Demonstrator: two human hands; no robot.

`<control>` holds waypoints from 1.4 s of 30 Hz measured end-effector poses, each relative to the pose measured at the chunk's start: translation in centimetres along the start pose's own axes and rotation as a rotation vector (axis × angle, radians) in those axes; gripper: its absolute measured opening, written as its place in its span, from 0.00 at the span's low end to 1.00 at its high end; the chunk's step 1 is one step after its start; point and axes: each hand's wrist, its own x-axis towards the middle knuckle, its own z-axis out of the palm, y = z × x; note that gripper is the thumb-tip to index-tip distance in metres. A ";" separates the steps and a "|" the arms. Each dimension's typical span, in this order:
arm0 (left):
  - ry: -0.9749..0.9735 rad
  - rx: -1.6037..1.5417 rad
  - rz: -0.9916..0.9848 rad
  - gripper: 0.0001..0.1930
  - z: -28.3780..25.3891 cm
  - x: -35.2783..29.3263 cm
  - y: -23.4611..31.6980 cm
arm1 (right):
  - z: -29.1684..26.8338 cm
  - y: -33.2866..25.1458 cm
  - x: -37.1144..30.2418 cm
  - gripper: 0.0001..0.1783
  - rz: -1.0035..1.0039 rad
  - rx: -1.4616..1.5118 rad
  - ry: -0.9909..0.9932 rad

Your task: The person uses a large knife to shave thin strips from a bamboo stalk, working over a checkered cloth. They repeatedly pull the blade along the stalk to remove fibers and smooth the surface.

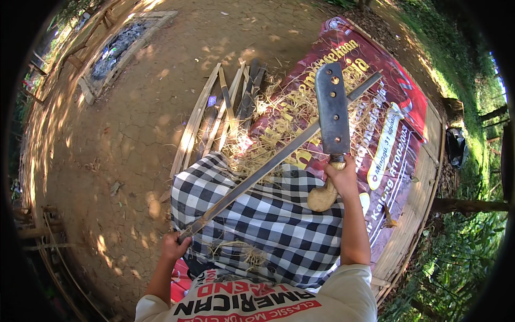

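My left hand (175, 247) grips the near end of a long dark bamboo strip (279, 158) that runs diagonally up to the right across my lap. My right hand (340, 180) holds a broad cleaver by its pale wooden handle (323, 197). Its dark blade (332, 110), with holes along its length, stands upright and crosses the strip near the strip's far part. A black-and-white checked cloth (257, 225) covers my legs under the strip.
I sit on a red printed banner (397, 123) spread over a bamboo platform (424, 177). Split bamboo slats (214, 115) and pale shavings (279, 118) lie ahead on bare dirt (123, 139). A stone-edged ash pit (120, 45) is at far left; grass at right.
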 end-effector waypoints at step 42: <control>-0.038 0.013 0.043 0.18 -0.5 0.1 -0.1 | -1.0 -1.0 0.2 0.10 0.046 -0.179 -0.178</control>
